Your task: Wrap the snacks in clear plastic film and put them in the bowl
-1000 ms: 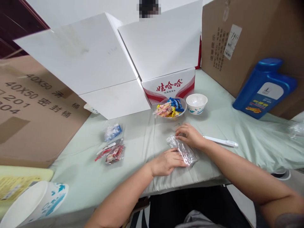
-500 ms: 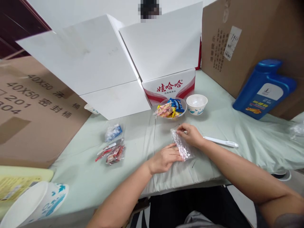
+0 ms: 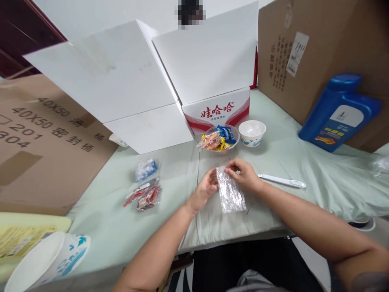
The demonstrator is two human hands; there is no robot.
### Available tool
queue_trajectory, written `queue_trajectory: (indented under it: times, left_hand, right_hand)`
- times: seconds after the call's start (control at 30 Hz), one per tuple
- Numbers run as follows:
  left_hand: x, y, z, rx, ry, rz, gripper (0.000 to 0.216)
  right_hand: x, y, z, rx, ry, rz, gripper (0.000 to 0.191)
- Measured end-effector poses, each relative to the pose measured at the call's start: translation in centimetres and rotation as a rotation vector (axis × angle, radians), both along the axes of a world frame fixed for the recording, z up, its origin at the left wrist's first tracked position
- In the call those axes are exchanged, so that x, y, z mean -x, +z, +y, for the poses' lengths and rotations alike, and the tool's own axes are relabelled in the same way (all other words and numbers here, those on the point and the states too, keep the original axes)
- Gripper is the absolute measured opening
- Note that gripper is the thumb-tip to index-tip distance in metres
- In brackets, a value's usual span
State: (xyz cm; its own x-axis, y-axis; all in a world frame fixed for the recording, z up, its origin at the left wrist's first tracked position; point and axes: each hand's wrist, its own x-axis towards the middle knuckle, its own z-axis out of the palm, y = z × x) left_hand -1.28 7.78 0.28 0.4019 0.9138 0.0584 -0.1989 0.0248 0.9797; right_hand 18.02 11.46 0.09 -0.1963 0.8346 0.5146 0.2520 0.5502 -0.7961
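A clear, crinkled plastic bag stands out in front of me over the cloth-covered table. My right hand pinches its upper edge between thumb and fingertips. Beside the bag's upper left edge is my left hand, its fingers loosely curved and apart from the thumb. Whether those fingertips touch the plastic is hard to make out. Beyond the hands sits a clear bowl of wrapped snacks. A white paper bowl with a blue pattern stands next to it. Right of my right hand lies a white plastic-handled tool.
Filled clear packets, one blue and white and one red, lie at the left. White boxes and a brown carton bound the back. A blue bottle leans right; a paper bucket stands front left.
My left hand has lifted off the lower part of the bag and moved up to its upper left edge. The bag now shows flatter and wider, still pinched by my right hand.
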Motion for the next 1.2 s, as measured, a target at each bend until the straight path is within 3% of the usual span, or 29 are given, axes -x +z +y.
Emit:
queue_trajectory:
  times: [0.07, 0.13, 0.27, 0.33, 0.43, 0.57, 0.63, 0.8, 0.87, 1.03, 1.2]
  left_hand:
    - [-0.5, 0.3, -0.2, 0.138, -0.096, 0.017, 0.077]
    - [-0.6, 0.4, -0.3, 0.237, -0.087, 0.077, 0.063]
    - [0.1, 0.4, 0.2, 0.314, 0.157, 0.077, 0.046]
    - [0.5, 0.5, 0.6, 0.331, 0.265, 0.044, 0.048]
    - [0.9, 0.7, 0.8, 0.351, 0.303, -0.009, 0.051]
    - [0.9, 0.8, 1.0, 0.355, 0.311, -0.043, 0.048]
    - [1.0, 0.8, 1.2, 0.327, 0.354, -0.053, 0.046]
    - [1.1, 0.3, 1.7, 0.238, 0.448, -0.060, 0.042]
    - [0.9, 0.2, 1.5, 0.191, 0.422, -0.015, 0.039]
    - [-0.2, 0.4, 0.5, 0.039, 0.319, 0.134, 0.032]
    - [0.0, 0.2, 0.2, -0.016, 0.264, 0.163, 0.029]
  right_hand:
    - [0.3, 0.0, -0.4, -0.059, 0.021, -0.031, 0.012]
    - [0.2, 0.0, -0.6, -0.106, 0.018, -0.048, 0.012]
    - [-0.6, 0.7, -0.6, -0.207, -0.006, -0.099, 0.025]
    - [-0.9, 1.1, -0.8, -0.292, 0.076, -0.176, 0.040]
    - [-0.9, 1.4, -1.3, -0.436, 0.257, -0.396, 0.063]
    - [-0.2, 1.2, -1.8, -0.506, 0.333, -0.630, 0.027]
    - [0.0, 1.2, -1.9, -0.511, 0.383, -0.639, 0.024]
    - [0.1, 1.3, -2.1, -0.402, 0.541, -0.511, 0.019]
    - [0.2, 1.2, -2.1, -0.306, 0.472, -0.403, 0.019]
    - [0.2, 0.5, -1.8, -0.105, 0.117, -0.273, 0.012]
    - [0.5, -0.1, -1.5, 0.079, 0.137, -0.194, 0.017]
